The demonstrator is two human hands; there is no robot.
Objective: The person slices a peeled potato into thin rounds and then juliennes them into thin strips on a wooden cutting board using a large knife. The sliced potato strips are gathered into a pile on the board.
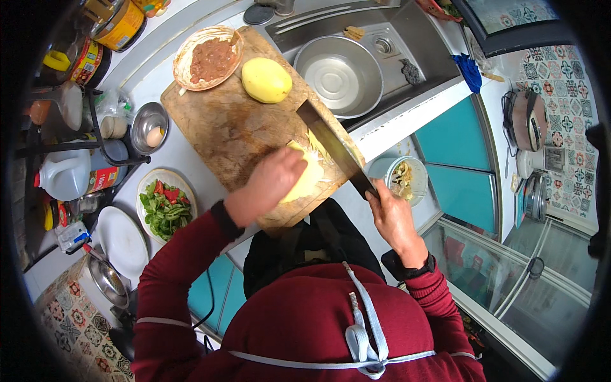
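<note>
My right hand (pixel 396 222) grips the handle of a broad kitchen knife (pixel 329 136), its blade slanting over the right side of a wooden cutting board (pixel 219 129). A peeled, cut potato (pixel 308 184) lies under the fingers of my left hand (pixel 272 181), which is slightly blurred and curled over it. Thin potato strips (pixel 317 145) sit between the cut potato and the blade. Farther up the board is a whole peeled potato (pixel 266 80). Next to it stands a bowl of minced meat (pixel 212 59).
Right of the board, a metal pot (pixel 339 76) of water stands in the sink (pixel 405 43). A bin of scraps (pixel 410 181) is below. To the left are a plate of cut green and red peppers (pixel 166 205), a metal bowl with an egg (pixel 149 129) and a white plate (pixel 123 241).
</note>
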